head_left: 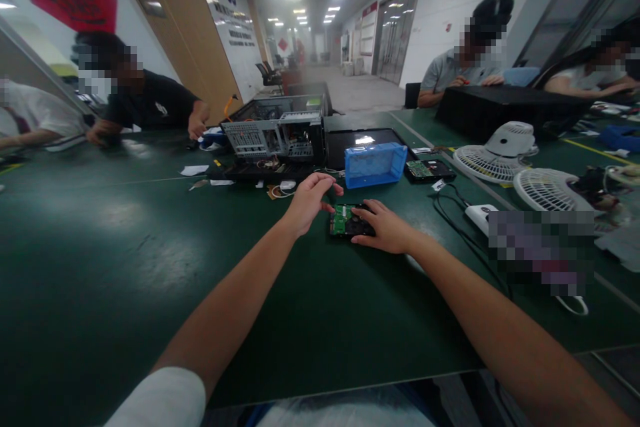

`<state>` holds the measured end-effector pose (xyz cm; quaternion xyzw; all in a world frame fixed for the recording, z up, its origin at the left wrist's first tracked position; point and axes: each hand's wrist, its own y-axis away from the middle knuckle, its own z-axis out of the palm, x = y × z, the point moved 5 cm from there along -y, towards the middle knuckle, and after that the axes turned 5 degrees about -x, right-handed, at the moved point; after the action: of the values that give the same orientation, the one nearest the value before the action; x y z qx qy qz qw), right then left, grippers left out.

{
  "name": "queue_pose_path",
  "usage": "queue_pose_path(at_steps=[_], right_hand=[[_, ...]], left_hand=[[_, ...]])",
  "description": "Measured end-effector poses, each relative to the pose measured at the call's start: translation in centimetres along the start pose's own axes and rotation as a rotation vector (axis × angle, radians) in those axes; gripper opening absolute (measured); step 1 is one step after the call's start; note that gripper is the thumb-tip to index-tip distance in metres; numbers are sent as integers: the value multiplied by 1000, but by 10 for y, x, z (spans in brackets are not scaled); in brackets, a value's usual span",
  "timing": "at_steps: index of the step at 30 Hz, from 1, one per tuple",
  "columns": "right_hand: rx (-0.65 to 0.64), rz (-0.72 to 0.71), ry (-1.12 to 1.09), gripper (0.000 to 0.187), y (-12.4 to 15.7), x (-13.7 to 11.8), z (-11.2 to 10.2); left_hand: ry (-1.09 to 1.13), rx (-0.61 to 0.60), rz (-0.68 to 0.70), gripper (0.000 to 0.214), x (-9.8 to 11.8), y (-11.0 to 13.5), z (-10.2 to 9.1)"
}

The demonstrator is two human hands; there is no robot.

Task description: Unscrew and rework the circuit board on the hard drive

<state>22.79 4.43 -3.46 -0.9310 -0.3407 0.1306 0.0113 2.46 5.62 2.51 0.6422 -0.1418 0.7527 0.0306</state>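
A hard drive [341, 219] lies on the green table with its green circuit board facing up. My right hand [384, 225] grips its right end, the thumb along the near edge and the fingers over the top and far side. Just above the drive's left end hovers my left hand [311, 200], its fingers bent and a gap showing between thumb and forefinger. I make out nothing in that gap. Behind the drive stands a blue plastic bin [376, 165], and right of the bin lies a second drive with a green board [421, 169].
An opened computer case [275, 133] stands beyond my hands, with a black panel [367, 139] beside it. White fans [493, 163], a power strip [480, 215] and cables are on the right. Co-workers sit across the table, one behind a black case [510, 107].
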Motion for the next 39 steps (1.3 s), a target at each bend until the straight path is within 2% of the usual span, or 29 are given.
queue_pose_path(at_steps=[7, 12, 18, 23, 34, 39], right_hand=[[-10, -1, 4, 84, 0, 1, 1], [2, -20, 9, 84, -1, 1, 2], [9, -9, 2, 83, -1, 3, 3], [-3, -3, -3, 83, 0, 3, 2], [-6, -7, -4, 84, 0, 3, 3], [-6, 3, -9, 83, 0, 2, 2]], left_hand=[[5, 8, -9, 23, -2, -1, -1], [-92, -6, 33, 25, -1, -1, -2], [-146, 36, 51, 28, 1, -1, -5], [-124, 49, 36, 29, 0, -1, -7], [-51, -29, 7, 27, 2, 1, 0], [3, -23, 1, 24, -2, -1, -1]])
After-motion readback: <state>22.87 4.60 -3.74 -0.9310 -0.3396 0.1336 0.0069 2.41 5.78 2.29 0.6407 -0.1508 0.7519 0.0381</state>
